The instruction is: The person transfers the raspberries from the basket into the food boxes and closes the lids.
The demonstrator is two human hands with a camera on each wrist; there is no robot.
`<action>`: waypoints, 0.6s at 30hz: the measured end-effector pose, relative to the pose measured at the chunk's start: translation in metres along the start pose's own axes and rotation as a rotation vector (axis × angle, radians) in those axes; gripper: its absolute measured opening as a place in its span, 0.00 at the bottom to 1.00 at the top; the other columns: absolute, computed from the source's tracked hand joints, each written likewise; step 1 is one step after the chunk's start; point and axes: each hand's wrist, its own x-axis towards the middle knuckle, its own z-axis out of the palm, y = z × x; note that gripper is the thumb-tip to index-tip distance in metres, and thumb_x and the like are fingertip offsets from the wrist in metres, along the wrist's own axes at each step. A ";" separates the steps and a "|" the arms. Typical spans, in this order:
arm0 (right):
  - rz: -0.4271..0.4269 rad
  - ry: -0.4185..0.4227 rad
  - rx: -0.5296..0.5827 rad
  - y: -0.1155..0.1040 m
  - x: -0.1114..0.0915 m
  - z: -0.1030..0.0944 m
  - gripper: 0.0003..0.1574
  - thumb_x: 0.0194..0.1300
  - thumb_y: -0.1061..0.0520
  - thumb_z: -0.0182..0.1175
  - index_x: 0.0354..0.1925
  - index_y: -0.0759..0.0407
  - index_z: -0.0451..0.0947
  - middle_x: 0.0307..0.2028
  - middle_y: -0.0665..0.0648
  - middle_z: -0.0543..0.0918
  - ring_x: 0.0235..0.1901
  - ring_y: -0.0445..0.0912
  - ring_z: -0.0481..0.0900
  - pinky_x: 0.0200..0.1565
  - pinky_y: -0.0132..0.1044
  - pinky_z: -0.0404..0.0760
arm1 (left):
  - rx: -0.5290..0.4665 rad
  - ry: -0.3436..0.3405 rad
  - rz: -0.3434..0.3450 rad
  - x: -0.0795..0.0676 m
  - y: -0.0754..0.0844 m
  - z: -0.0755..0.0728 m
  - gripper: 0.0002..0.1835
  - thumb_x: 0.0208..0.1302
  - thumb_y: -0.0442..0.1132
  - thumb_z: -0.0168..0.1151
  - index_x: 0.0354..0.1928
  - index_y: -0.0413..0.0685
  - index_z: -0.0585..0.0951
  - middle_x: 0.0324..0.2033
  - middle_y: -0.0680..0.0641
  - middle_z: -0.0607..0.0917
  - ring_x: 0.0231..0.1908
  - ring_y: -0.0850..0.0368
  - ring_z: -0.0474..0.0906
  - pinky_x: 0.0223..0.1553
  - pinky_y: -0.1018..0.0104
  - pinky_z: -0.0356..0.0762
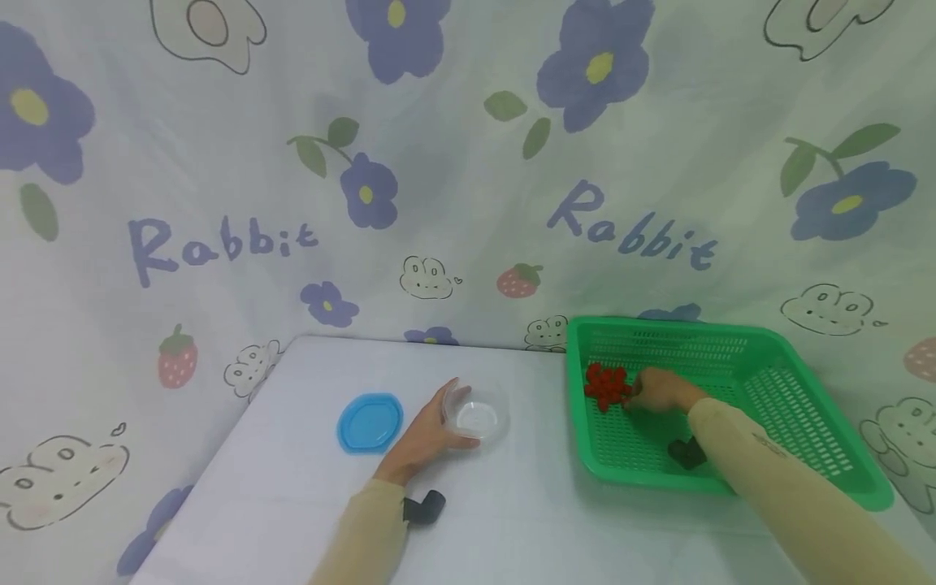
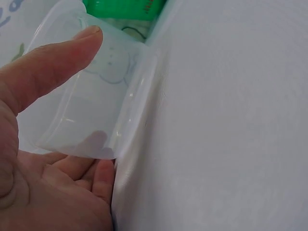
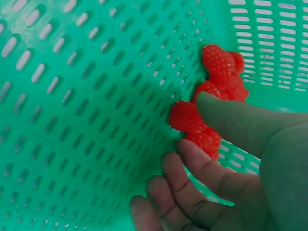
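In the head view my left hand [image 1: 427, 436] curves round a clear plastic tub [image 1: 478, 416] standing on the white table. The left wrist view shows my thumb [image 2: 62, 65] against one side of the tub and the other fingers by its lower part. My right hand [image 1: 658, 390] reaches into a green plastic basket [image 1: 808, 390], at a cluster of red raspberries [image 1: 605, 385]. In the right wrist view the thumb and forefinger close about a raspberry [image 3: 186, 117] at the cluster's edge, while the other fingers [image 3: 161, 192] stay loosely bent.
Left of my left hand a blue lid [image 1: 370, 422] lies on the table [image 1: 504, 520]. The basket's raised rim stands round my right hand. Behind the table hangs a patterned cloth [image 1: 468, 187]. Black wrist devices [image 1: 424, 508] show at both sleeves.
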 end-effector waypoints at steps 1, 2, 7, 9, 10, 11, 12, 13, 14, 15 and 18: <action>0.002 0.005 0.004 0.000 0.000 0.001 0.17 0.67 0.56 0.63 0.36 0.72 0.83 0.33 0.60 0.84 0.33 0.53 0.79 0.39 0.48 0.81 | -0.002 0.001 -0.003 0.000 0.000 0.000 0.61 0.44 0.40 0.83 0.79 0.53 0.55 0.76 0.48 0.62 0.77 0.42 0.47 0.73 0.36 0.44; 0.002 0.009 0.005 0.000 0.001 0.001 0.16 0.67 0.55 0.63 0.34 0.71 0.83 0.32 0.59 0.84 0.32 0.51 0.79 0.38 0.47 0.81 | -0.004 0.002 -0.003 0.000 0.000 0.001 0.61 0.45 0.40 0.83 0.79 0.52 0.55 0.75 0.48 0.63 0.77 0.42 0.48 0.73 0.36 0.44; -0.009 0.025 0.019 -0.001 0.002 0.002 0.16 0.67 0.56 0.63 0.30 0.71 0.84 0.29 0.57 0.84 0.29 0.48 0.79 0.35 0.45 0.81 | 0.010 0.004 0.000 -0.001 0.001 0.001 0.60 0.45 0.41 0.82 0.79 0.51 0.55 0.75 0.48 0.63 0.77 0.42 0.48 0.73 0.36 0.44; -0.017 0.024 0.044 -0.001 0.002 0.003 0.19 0.67 0.57 0.63 0.20 0.65 0.79 0.21 0.51 0.79 0.22 0.43 0.72 0.29 0.39 0.77 | 0.017 0.003 0.002 -0.001 0.001 0.000 0.60 0.46 0.42 0.82 0.79 0.51 0.55 0.75 0.48 0.63 0.77 0.42 0.48 0.73 0.37 0.44; -0.020 0.026 0.062 0.000 0.002 0.003 0.22 0.68 0.58 0.62 0.16 0.60 0.75 0.18 0.47 0.74 0.19 0.40 0.67 0.26 0.36 0.72 | 0.020 0.001 0.003 -0.001 0.001 0.000 0.60 0.46 0.42 0.82 0.79 0.51 0.55 0.75 0.49 0.64 0.77 0.43 0.48 0.74 0.37 0.44; -0.021 0.024 0.080 0.000 0.002 0.004 0.25 0.68 0.58 0.62 0.14 0.56 0.71 0.15 0.45 0.68 0.17 0.39 0.61 0.25 0.34 0.68 | 0.023 0.000 0.006 -0.001 0.001 0.000 0.60 0.46 0.42 0.82 0.79 0.51 0.55 0.75 0.49 0.64 0.77 0.43 0.48 0.74 0.37 0.44; -0.027 0.027 0.094 0.000 0.001 0.004 0.28 0.68 0.58 0.62 0.12 0.52 0.66 0.14 0.44 0.63 0.16 0.38 0.57 0.24 0.33 0.64 | 0.026 -0.002 0.013 -0.001 0.001 0.000 0.60 0.46 0.42 0.82 0.79 0.51 0.55 0.75 0.49 0.64 0.77 0.43 0.48 0.73 0.37 0.44; -0.033 0.028 0.107 0.000 0.000 0.004 0.30 0.68 0.59 0.62 0.12 0.49 0.62 0.13 0.44 0.59 0.16 0.38 0.54 0.24 0.33 0.62 | 0.026 -0.002 0.015 -0.001 0.001 0.000 0.60 0.46 0.42 0.82 0.79 0.50 0.55 0.74 0.49 0.65 0.77 0.43 0.48 0.73 0.37 0.45; -0.034 0.030 0.120 0.000 0.000 0.004 0.30 0.69 0.59 0.61 0.13 0.48 0.61 0.13 0.44 0.59 0.16 0.38 0.54 0.24 0.32 0.62 | 0.028 -0.003 0.013 -0.001 0.001 0.000 0.59 0.46 0.42 0.82 0.79 0.51 0.55 0.74 0.50 0.65 0.77 0.43 0.48 0.73 0.37 0.45; -0.036 0.033 0.129 0.000 -0.001 0.004 0.30 0.69 0.59 0.61 0.13 0.48 0.62 0.13 0.44 0.59 0.16 0.38 0.54 0.24 0.33 0.62 | 0.027 -0.002 0.015 -0.001 0.001 0.000 0.59 0.46 0.42 0.82 0.79 0.51 0.55 0.74 0.50 0.65 0.77 0.43 0.48 0.73 0.37 0.45; -0.041 0.038 0.135 -0.001 -0.002 0.004 0.24 0.69 0.61 0.59 0.15 0.52 0.68 0.15 0.45 0.63 0.17 0.39 0.56 0.25 0.33 0.63 | 0.020 -0.005 0.017 -0.001 0.000 0.001 0.59 0.47 0.42 0.82 0.79 0.51 0.56 0.74 0.50 0.66 0.77 0.43 0.48 0.73 0.37 0.45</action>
